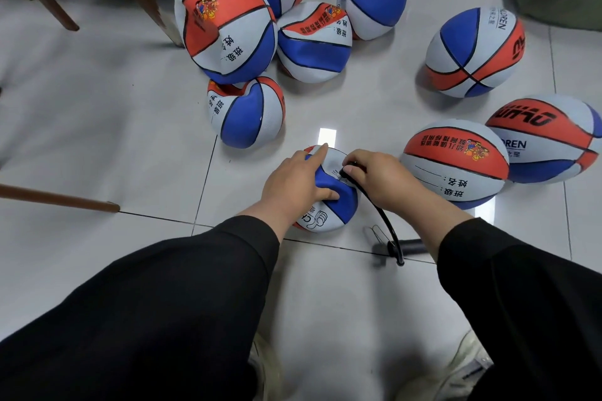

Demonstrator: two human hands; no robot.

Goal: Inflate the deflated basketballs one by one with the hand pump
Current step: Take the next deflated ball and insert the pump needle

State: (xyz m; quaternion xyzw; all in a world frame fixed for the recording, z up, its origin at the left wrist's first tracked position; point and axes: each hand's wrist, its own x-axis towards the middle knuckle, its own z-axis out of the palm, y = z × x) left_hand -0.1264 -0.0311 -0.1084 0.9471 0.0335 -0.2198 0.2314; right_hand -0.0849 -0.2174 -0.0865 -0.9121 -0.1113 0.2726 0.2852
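head view, left hand (pixel 294 181) fingers pressing deflated basketball (pixel 338 202); right hand (pixel 379 174) fingers pinching pump hose (pixel 386 221) at ball

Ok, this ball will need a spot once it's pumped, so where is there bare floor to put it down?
Bare tiled floor lies left of the left hand, between the chair leg and the dented balls. A smaller bare patch sits between that pile and the three round balls on the right. It is crowded beside the right hand, where the hose and hand pump lie.
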